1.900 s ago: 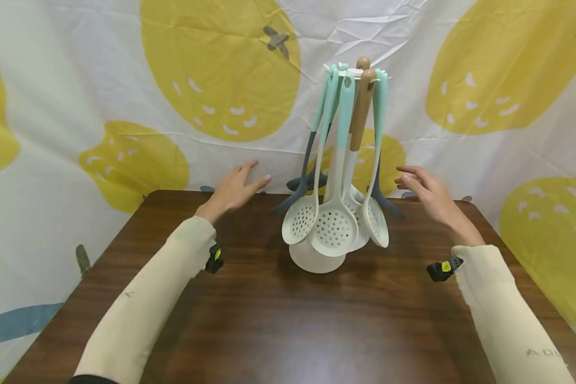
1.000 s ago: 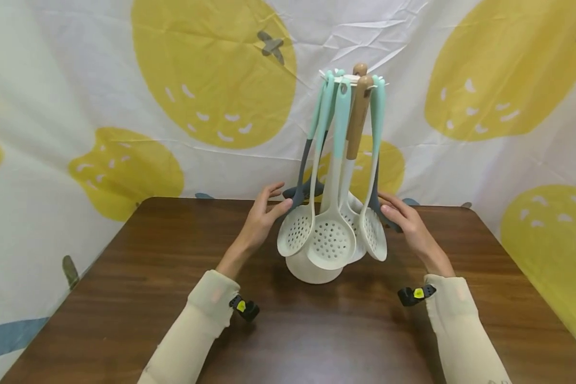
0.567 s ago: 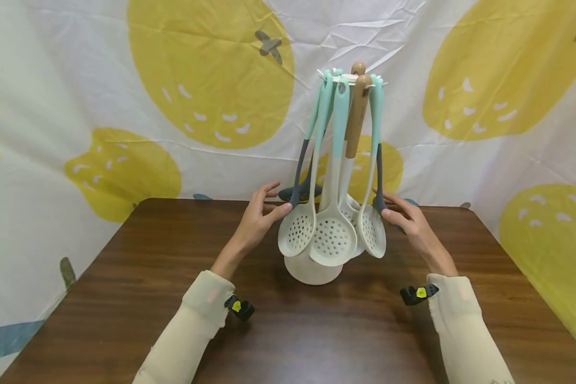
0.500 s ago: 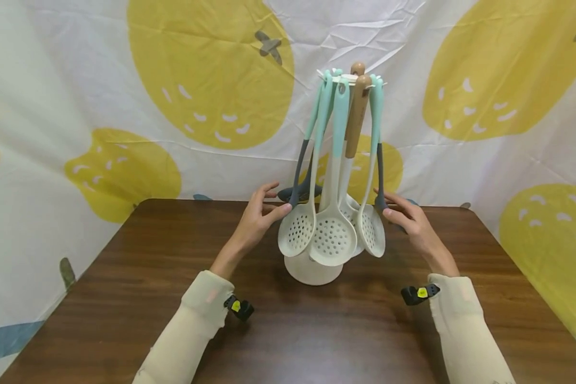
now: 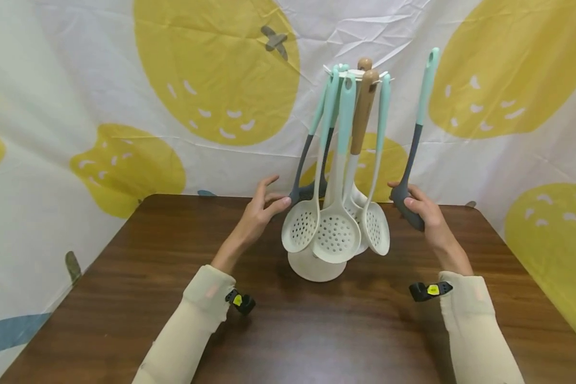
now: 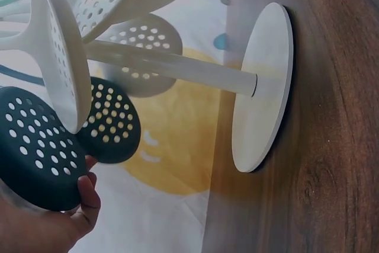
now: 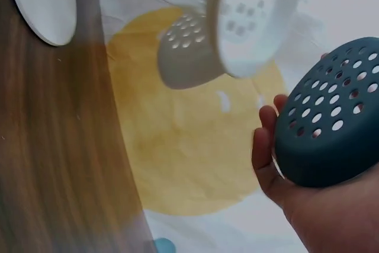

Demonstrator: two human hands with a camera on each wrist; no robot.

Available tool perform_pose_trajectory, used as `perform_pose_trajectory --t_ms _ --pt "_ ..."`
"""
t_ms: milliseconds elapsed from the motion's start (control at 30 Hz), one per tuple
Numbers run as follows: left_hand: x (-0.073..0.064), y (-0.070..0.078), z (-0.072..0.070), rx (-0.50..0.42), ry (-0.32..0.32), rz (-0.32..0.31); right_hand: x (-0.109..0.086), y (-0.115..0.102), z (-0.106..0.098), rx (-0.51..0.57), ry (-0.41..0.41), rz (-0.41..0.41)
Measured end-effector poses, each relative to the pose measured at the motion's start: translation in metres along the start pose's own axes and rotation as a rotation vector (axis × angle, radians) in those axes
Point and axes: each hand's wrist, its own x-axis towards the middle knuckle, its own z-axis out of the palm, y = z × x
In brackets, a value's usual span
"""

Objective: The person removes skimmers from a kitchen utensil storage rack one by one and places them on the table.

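Observation:
A white utensil stand (image 5: 317, 269) holds several hanging kitchen tools, mostly perforated skimmers with mint handles. My right hand (image 5: 432, 221) grips a dark skimmer (image 5: 427, 88) by its round head, its mint handle pointing up and off the stand, to the right. Holes in that dark skimmer (image 7: 334, 122) show close up in the right wrist view. On the other side, my left hand (image 5: 254, 216) pinches the head of another dark skimmer (image 6: 38, 152), whose handle still hangs from the rack. Behind that one hangs a further dark skimmer (image 6: 112, 125), overlapping it.
White skimmers (image 5: 336, 234) hang at the stand's front, beside a wooden-handled tool (image 5: 365, 112). The stand's round base stands on a brown wooden table (image 5: 326, 330). A lemon-print cloth (image 5: 230, 170) hangs just behind the table's far edge.
Both hands have come in to the dark skimmers from either side. The right hand has taken its skimmer off the stand and moved right with it; the left hand stays nearly in place.

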Motion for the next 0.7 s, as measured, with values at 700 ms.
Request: perform_pose_trajectory --t_ms 700 --pt "0.0 0.013 -0.012 0.093 -0.154 -0.08 -0.057 -0.015 -0.096 -0.616 0.113 0.692"
